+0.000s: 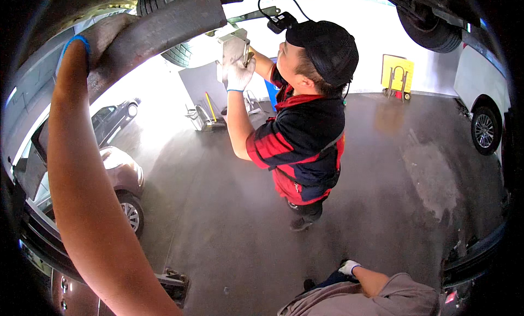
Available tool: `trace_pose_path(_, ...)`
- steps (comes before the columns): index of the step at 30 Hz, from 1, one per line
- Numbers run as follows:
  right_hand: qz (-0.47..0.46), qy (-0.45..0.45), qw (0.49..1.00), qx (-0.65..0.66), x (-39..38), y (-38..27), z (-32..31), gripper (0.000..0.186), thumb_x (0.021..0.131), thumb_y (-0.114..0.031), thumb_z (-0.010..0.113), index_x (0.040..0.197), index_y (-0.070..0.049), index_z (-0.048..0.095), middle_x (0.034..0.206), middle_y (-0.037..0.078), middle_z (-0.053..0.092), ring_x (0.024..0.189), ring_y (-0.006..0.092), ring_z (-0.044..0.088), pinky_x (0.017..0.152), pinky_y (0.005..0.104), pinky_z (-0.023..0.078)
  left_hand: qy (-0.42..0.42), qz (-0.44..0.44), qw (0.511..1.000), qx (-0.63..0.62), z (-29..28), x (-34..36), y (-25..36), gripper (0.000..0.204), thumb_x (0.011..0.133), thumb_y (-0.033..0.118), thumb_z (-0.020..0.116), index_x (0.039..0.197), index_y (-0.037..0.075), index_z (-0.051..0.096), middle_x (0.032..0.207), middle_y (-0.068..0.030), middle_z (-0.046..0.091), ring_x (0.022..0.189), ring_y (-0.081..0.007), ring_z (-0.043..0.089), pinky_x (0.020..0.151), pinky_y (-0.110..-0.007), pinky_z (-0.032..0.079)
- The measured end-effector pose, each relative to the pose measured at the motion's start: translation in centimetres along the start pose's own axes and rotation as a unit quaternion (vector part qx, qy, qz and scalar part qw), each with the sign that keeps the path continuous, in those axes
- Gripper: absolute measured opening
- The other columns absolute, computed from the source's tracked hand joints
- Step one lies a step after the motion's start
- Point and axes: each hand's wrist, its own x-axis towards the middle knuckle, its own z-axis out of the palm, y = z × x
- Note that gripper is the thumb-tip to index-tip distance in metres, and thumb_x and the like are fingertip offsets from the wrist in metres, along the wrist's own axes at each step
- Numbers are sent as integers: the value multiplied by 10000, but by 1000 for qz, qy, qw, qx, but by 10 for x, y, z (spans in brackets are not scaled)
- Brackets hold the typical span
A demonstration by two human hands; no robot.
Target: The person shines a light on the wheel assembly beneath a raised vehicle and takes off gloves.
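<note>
Head camera: worn on your head, left of the pair, fisheye, dark around its rim.
Vehicle underside (453,5): you look from beneath it; it edges your view at 10 and 2 o'clock.
Floor (229,228): you face ahead and down across it.
Left forearm (87,196): very near you, 7 to 10 o'clock.
Co-worker (311,136): farther off, toward 1 o'clock.

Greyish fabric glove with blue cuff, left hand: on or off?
On: the glove covers the left hand, its blue cuff circling the wrist.
</note>
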Motion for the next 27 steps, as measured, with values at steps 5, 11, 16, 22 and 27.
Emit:
trace_pose_path(5,26,-7,999,29,0,-2,9,379,809,-342,652,1070,-72,702,939,117,712,803,261,653,748,392,511,-23,90,993,77,-12,10,-12,317,969,172,468,1215,56,631,1180,-99,651,1031,-156,619,937,-274,454)
trace_pose_path(11,32,0,999,27,-7,-9,0,355,808,-344,663,1028,-71,715,942,108,711,817,253,649,754,396,502,42,88,992,83,-9,23,-20,330,943,176,487,1222,82,636,1142,-117,667,956,-171,656,867,-293,483)
trace_pose_path(16,35,-9,998,41,-9,-8,-2,352,807,-341,660,1033,-77,714,975,114,710,868,264,650,786,404,496,41,104,987,113,-16,26,-32,341,958,191,468,1242,80,622,1169,-104,658,986,-167,641,904,-283,465)
trace_pose_path(22,41,8,999,0,-45,-34,-23,371,812,-349,651,1067,-86,702,1022,121,705,921,281,653,819,403,499,-13,76,994,80,-9,20,-17,315,939,157,478,1190,76,651,1128,-127,669,905,-160,659,844,-295,490)
trace_pose_path(27,25,0,999,22,-18,-13,-4,367,811,-341,650,1066,-84,703,1019,130,704,932,284,654,825,399,495,14,115,987,113,-11,21,-20,316,938,163,485,1194,81,652,1134,-106,669,947,-153,647,872,-298,480)
